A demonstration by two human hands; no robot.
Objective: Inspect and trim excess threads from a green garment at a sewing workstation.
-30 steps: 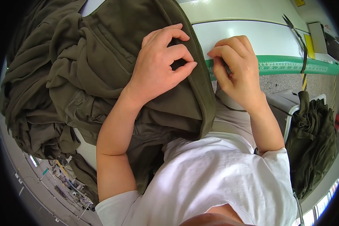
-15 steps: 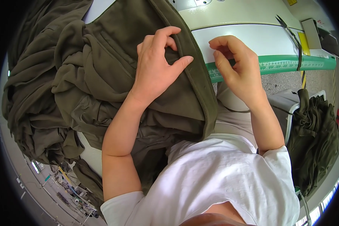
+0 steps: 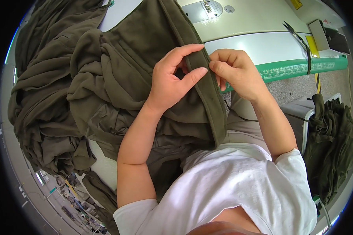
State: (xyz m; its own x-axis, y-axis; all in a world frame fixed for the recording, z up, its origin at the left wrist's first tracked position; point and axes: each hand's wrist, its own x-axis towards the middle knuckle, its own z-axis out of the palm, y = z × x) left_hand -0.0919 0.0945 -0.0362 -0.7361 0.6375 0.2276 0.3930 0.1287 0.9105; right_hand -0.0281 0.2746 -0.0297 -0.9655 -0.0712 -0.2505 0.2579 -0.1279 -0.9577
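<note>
A large dark olive garment (image 3: 125, 78) lies bunched over the left and middle of the work table, a stitched band running along its right edge. My left hand (image 3: 170, 78) rests on it near that band, thumb and forefinger apart, the forefinger reaching to the edge; its other fingers are partly hidden. Just to the right, my right hand (image 3: 237, 72) pinches the band's edge between thumb and forefinger. The band's lower end hangs down by my lap.
Beyond my hands is a sewing machine bed with a metal plate (image 3: 202, 11). A green measuring strip (image 3: 302, 69) lines the table's front edge. Dark thread snips (image 3: 296, 34) and an open box (image 3: 328, 37) sit at the right. More olive cloth (image 3: 329, 145) hangs over a grey bin.
My right hand has moved left to the band and closed on its edge. My left hand has shifted slightly down along the cloth. The whole view has shifted a little.
</note>
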